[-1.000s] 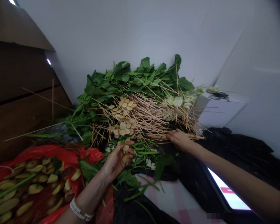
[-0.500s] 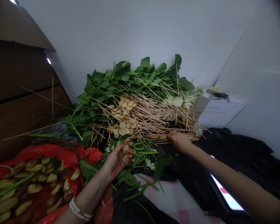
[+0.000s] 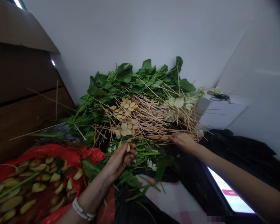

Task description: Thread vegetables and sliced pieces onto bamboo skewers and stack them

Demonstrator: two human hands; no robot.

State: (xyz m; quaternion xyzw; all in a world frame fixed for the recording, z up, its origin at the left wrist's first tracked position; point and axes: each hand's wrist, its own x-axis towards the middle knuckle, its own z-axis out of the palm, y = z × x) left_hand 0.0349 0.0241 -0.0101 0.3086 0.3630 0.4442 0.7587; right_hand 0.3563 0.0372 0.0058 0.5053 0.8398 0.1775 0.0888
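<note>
Left hand clutches potato slices in curled fingers, right hand on the bamboo skewers, its grip unclear; teasing one stick free of the tangle looks fiddly.

Deep green leaves lie behind pale tan bamboo skewers, and cream-yellow round slices sit among those skewers. Left of the skewers, a bright red plastic bag holds yellow-brown potato wedges. Below the skewers lie a pink-and-white checked cloth and black plastic sheeting. A white beaded bracelet circles the wrist.
</note>
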